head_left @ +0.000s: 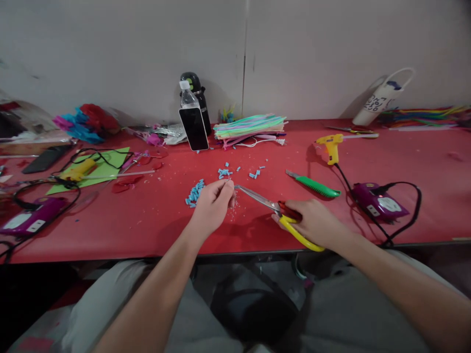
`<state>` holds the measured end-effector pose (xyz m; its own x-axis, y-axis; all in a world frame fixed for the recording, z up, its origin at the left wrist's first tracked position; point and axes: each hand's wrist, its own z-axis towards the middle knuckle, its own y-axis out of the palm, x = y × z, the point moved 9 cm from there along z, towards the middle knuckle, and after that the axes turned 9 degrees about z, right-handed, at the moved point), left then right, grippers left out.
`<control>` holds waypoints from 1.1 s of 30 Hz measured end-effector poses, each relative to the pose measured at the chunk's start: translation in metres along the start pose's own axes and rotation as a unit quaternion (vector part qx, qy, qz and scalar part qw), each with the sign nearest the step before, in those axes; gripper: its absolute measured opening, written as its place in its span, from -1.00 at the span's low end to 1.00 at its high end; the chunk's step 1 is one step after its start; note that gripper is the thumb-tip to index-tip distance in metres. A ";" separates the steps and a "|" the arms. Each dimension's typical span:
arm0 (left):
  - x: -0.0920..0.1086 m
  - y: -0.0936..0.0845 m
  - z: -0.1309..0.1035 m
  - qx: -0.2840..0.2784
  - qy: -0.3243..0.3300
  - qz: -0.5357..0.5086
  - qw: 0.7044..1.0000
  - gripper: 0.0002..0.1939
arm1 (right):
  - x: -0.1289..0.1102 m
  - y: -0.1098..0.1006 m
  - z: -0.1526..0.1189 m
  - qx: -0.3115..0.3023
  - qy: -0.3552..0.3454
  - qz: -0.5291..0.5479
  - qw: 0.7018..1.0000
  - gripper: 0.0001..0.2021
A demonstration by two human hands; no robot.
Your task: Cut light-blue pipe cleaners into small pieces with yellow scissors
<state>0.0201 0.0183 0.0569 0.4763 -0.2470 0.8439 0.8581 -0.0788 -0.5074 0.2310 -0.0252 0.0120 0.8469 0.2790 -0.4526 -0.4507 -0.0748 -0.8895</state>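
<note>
My left hand is closed in a pinch over the red table, and whatever lies between its fingertips is too small to make out. My right hand grips scissors with red and yellow handles. Their blade tips reach the fingertips of my left hand, and the blades look nearly together. Just left of that hand is a pile of short light-blue pieces. A few more blue pieces are scattered behind it, some farther right. Pale crumbs dot the red surface below the scissor tips.
A green utility knife lies right of the scissors. A yellow glue gun and purple power box share a cord. Behind stand a propped phone, bottles and a bundle of pipe cleaners. Another glue gun rests on green paper.
</note>
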 end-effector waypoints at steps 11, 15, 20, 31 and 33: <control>-0.001 0.001 0.002 0.010 0.005 -0.013 1.000 -0.63 | -0.001 -0.005 0.001 0.013 0.001 -0.005 1.000 -0.70; -0.003 0.002 0.001 0.011 0.009 -0.017 1.000 -0.63 | -0.009 -0.010 0.000 0.013 -0.018 0.023 0.999 -0.65; -0.004 0.002 0.001 0.013 0.006 -0.018 1.000 -0.64 | -0.009 -0.010 -0.001 0.006 -0.015 0.016 1.000 -0.67; -0.002 0.002 0.001 0.010 0.001 -0.010 1.000 -0.63 | -0.004 -0.005 0.000 0.002 -0.013 -0.007 1.000 -0.73; -0.001 0.002 0.001 0.008 0.003 -0.010 1.000 -0.63 | -0.003 -0.004 0.000 0.001 -0.013 -0.008 1.000 -0.73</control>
<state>0.0217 0.0196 0.0548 0.4572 -0.2513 0.8531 0.8709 -0.0677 -0.4867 0.2300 -0.0255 0.0169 0.8465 0.3045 -0.4366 -0.4379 -0.0681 -0.8964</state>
